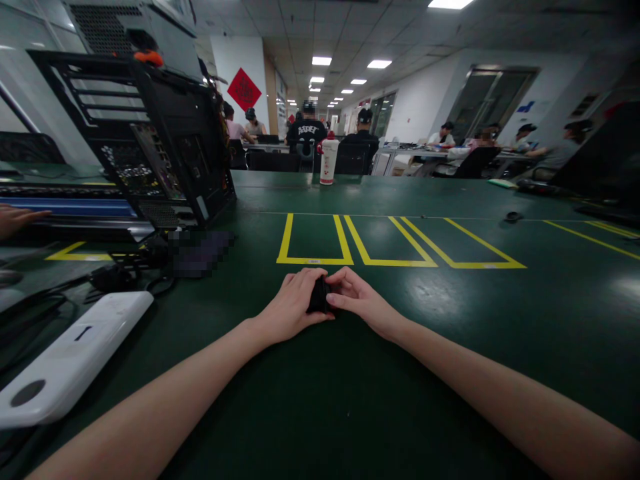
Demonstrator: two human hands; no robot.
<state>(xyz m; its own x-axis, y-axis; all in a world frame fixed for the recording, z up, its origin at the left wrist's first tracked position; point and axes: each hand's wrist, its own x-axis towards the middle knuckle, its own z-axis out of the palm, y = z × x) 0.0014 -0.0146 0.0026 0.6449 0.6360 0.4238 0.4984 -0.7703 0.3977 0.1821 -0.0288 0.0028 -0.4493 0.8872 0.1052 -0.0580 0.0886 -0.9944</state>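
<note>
A small black object point(318, 297) sits between my two hands, low over the green table point(345, 407); its kind is not clear, as fingers cover much of it. My left hand point(293, 303) wraps around its left side, with the thumb along the near edge. On the other side, the thumb and fingers of my right hand point(363, 300) close on its right edge. Just beyond my hands, yellow tape point(315, 261) marks open-topped boxes on the table surface.
To the left stand an open black computer case point(175, 133), tangled black cables point(110, 277) and a long white device point(75, 353). Another person's hand point(20, 219) reaches in at the left edge. A white cup point(327, 160) with a red lid stands at the far edge. Several people sit beyond.
</note>
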